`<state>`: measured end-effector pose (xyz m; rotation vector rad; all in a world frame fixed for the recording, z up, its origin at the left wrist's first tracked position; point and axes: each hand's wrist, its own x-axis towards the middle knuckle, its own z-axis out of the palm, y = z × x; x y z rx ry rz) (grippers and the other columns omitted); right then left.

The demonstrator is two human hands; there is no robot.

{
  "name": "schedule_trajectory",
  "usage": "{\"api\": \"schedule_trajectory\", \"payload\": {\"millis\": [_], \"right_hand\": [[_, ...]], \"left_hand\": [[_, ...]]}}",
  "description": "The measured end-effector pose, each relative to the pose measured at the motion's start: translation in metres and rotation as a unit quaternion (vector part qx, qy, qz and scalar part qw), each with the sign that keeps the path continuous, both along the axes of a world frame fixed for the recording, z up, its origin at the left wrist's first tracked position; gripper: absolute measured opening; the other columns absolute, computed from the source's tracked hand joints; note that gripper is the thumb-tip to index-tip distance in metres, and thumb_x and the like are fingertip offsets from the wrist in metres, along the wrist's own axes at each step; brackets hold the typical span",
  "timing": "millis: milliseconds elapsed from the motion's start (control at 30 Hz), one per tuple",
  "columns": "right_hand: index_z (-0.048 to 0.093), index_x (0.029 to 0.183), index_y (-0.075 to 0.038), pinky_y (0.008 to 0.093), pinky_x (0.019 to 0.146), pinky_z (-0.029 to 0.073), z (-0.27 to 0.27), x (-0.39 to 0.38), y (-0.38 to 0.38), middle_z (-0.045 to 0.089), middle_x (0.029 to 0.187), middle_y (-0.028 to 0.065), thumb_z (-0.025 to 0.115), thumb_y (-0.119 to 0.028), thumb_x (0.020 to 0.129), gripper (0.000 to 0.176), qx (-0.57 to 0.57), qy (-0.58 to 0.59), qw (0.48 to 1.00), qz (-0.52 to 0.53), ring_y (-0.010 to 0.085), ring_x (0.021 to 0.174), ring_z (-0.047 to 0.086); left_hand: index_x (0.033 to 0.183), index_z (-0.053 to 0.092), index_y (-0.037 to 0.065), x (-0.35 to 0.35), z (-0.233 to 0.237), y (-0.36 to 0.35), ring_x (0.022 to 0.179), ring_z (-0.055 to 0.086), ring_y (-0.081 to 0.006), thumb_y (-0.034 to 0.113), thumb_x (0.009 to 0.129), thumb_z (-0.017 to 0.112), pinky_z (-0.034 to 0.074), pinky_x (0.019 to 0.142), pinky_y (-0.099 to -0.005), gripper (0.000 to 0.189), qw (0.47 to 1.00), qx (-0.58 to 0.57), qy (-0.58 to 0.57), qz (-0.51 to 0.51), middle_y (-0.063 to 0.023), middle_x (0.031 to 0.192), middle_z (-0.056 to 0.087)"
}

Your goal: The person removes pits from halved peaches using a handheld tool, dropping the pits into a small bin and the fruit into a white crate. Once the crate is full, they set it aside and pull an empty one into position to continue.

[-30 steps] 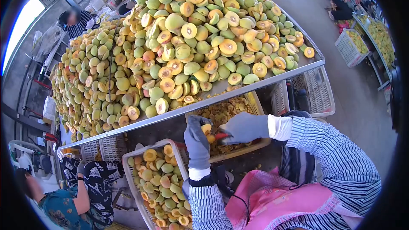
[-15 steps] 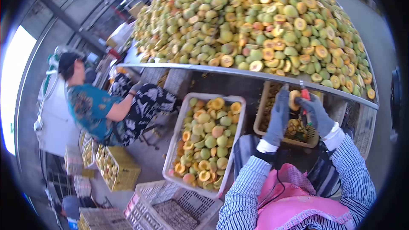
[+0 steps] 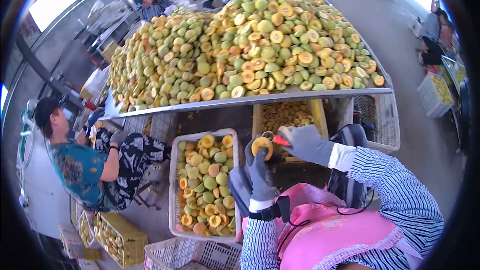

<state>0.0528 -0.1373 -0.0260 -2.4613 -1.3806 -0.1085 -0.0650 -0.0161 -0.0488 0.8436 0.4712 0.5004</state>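
My left hand (image 3: 260, 172), in a grey glove, grips a peach half (image 3: 262, 148) with its orange cut face showing. Close against it from the right, my gloved right hand (image 3: 308, 143) is closed around a red-handled pitting tool (image 3: 281, 140). The tool's metal loop end lies at the upper edge of the peach half. Both hands are above my lap, at the near side of a yellow crate (image 3: 321, 119) of small brownish-yellow pieces. Left of my knees stands a white crate (image 3: 173, 190) full of green-yellow peaches and hollowed halves.
A metal-edged table (image 3: 300, 94) bears a large heap of halved peaches (image 3: 240, 50). A person in a teal shirt (image 3: 80, 172) sits at the left. Grey-white crates (image 3: 190, 255) stand at front left and under the table's right end (image 3: 387, 125). Other people are farther back.
The view has swung right. My hands have come back from over the yellow crate toward my lap, and the tool now points sideways. The seated person has raised a hand to the table edge.
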Motion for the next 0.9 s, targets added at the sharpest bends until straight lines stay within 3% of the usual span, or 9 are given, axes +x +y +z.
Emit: {"api": "schedule_trajectory", "payload": {"millis": [200,333,400,567,667,733,767,867,900], "right_hand": [[0.054,0.107,-0.01,0.0445,0.056,0.052,-0.012,0.005,-0.006,0.067,0.083,0.0103,0.068,-0.027,0.082,0.033,-0.029,-0.054,0.998,-0.014,0.0318,0.073,0.069],[0.053,0.109,-0.009,0.0472,0.062,0.054,-0.043,0.051,-0.026,0.07,0.08,0.0173,0.061,-0.026,0.087,0.029,-0.159,0.09,0.96,-0.212,0.0338,0.078,0.071],[0.053,0.113,-0.009,0.051,0.069,0.052,-0.058,0.053,-0.04,0.069,0.083,0.0194,0.064,-0.031,0.085,0.037,-0.114,0.093,0.966,-0.211,0.0389,0.081,0.069],[0.054,0.112,-0.01,0.0513,0.072,0.05,-0.088,0.051,-0.045,0.068,0.087,0.0211,0.071,-0.034,0.08,0.044,-0.077,0.127,0.975,-0.165,0.0427,0.084,0.065],[0.056,0.11,-0.01,0.0513,0.072,0.05,-0.103,0.052,-0.043,0.068,0.088,0.0209,0.072,-0.035,0.079,0.043,-0.081,0.124,0.975,-0.163,0.043,0.084,0.065],[0.056,0.11,-0.01,0.0514,0.072,0.05,-0.118,0.056,-0.044,0.068,0.089,0.0213,0.073,-0.036,0.078,0.045,-0.107,0.129,0.972,-0.164,0.0432,0.086,0.064],[0.057,0.11,-0.01,0.0514,0.073,0.05,-0.123,0.056,-0.043,0.068,0.088,0.0211,0.073,-0.036,0.078,0.044,-0.109,0.131,0.972,-0.16,0.0435,0.086,0.064],[0.058,0.109,-0.009,0.0501,0.074,0.05,-0.156,0.064,-0.044,0.067,0.093,0.0208,0.073,-0.031,0.076,0.043,-0.12,0.137,0.969,-0.166,0.0432,0.089,0.063],[0.059,0.107,-0.008,0.0497,0.075,0.05,-0.165,0.064,-0.04,0.067,0.093,0.0204,0.074,-0.029,0.075,0.041,-0.114,0.132,0.971,-0.166,0.0431,0.09,0.063]], "left_hand": [[0.124,0.051,0.009,0.006,-0.025,-0.013,0.068,0.065,-0.0209,0.013,0.089,0.055,0.06,0.055,-0.0339,0.035,0.998,-0.054,0.018,-0.006,-0.0112,0.101,0.06],[0.125,0.049,0.007,-0.004,0.009,-0.031,0.061,0.064,-0.0226,0.013,0.092,0.053,0.057,0.055,-0.034,0.034,0.999,-0.03,0.004,-0.011,-0.0154,0.097,0.067],[0.125,0.049,0.005,-0.022,0.046,-0.014,0.066,0.064,-0.0214,0.014,0.094,0.053,0.056,0.058,-0.0323,0.032,1.0,0.01,-0.012,0.024,-0.0143,0.099,0.067],[0.131,0.048,0.007,-0.074,0.009,0.085,0.075,0.065,-0.0222,0.018,0.095,0.058,0.057,0.065,-0.0346,0.039,0.973,0.033,0.015,0.23,-0.0117,0.108,0.063],[0.127,0.052,0.003,-0.139,-0.055,0.153,0.088,0.063,-0.0189,0.013,0.092,0.061,0.055,0.076,-0.0328,0.038,0.903,0.196,0.156,0.349,-0.01,0.109,0.062],[0.119,0.055,0.001,-0.189,-0.117,0.193,0.1,0.058,-0.0205,0.013,0.093,0.061,0.049,0.085,-0.0322,0.03,0.839,0.327,0.297,0.316,-0.0107,0.109,0.063],[0.115,0.058,0.0,-0.201,-0.134,0.199,0.099,0.057,-0.0217,0.01,0.091,0.062,0.046,0.089,-0.0337,0.026,0.839,0.289,0.33,0.322,-0.0101,0.107,0.064],[0.117,0.063,0.006,-0.199,-0.115,0.21,0.105,0.062,-0.031,0.017,0.089,0.066,0.045,0.094,-0.0369,0.03,0.718,0.367,0.529,0.265,-0.0139,0.113,0.067],[0.12,0.063,0.008,-0.198,-0.124,0.219,0.108,0.062,-0.0317,0.018,0.088,0.066,0.044,0.097,-0.0387,0.033,0.696,0.404,0.516,0.295,-0.0137,0.116,0.067]]}}
